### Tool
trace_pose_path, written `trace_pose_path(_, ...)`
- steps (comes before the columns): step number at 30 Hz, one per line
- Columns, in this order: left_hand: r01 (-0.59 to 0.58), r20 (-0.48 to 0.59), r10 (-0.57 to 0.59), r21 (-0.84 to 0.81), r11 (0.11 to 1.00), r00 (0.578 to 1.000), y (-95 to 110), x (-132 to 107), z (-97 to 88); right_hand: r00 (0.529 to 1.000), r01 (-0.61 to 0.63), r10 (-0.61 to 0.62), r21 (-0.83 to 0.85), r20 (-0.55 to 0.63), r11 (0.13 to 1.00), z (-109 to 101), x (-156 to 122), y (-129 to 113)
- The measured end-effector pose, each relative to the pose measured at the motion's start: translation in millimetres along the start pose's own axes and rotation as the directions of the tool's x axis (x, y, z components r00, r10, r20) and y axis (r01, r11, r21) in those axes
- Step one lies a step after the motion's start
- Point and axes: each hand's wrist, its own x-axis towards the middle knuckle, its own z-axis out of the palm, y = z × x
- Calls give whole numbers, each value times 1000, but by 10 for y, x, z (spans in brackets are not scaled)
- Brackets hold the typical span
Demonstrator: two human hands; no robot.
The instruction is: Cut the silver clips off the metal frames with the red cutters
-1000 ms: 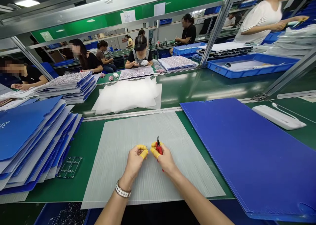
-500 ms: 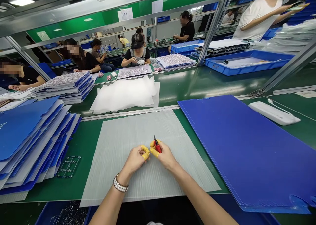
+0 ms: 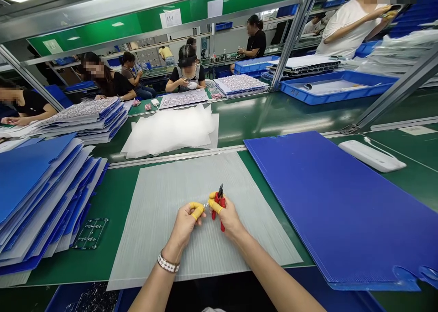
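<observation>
Head view, and red-handled side cutters (image 3: 221,203) are gripped in the closed right hand (image 3: 228,217), while a tiny bright metal piece (image 3: 205,205) is pinched by the left hand (image 3: 185,225) just beside the cutters' tips, above a grey corrugated sheet (image 3: 153,239), with a steady pinch called for.

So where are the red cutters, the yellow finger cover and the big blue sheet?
Red-handled cutters (image 3: 222,221), head view, on one red handle.
Yellow finger cot (image 3: 196,210), head view, on its outer surface.
Blue corrugated plastic sheet (image 3: 328,207), head view, on the middle of its top face.
</observation>
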Motion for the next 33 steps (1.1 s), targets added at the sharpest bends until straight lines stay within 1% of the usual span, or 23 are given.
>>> trace_pose_path(7, -19, -70, 23, 53, 998, 997, 4, 38, -4, 999, 31, -30, -68, 17, 997, -8, 4, 38)
trace_pose_path(14, -15, -103, 24, 89, 996, 994, -30, 76, -54, 1000, -10, 10, -27, -9, 1000, 5, 15, 16)
trace_pose_path(19, -22, -100, 34, 115, 993, 994, -51, 90, -59, 999, -32, 33, -65, 21, 997, -10, 43, 26)
trace_pose_path(23, -46, -95, 60, 144, 989, 994, -38, 81, -30, 998, -26, 35, -156, 51, 987, -24, 48, 51)
trace_pose_path(26, -73, -85, 88, 161, 984, 993, -18, 71, -6, 999, -2, 13, -204, 51, 979, -38, 47, 68)
trace_pose_path(33, -130, -60, 146, 212, 968, 987, -38, 89, 6, 997, 63, -49, -236, 67, 970, -76, 69, 92)
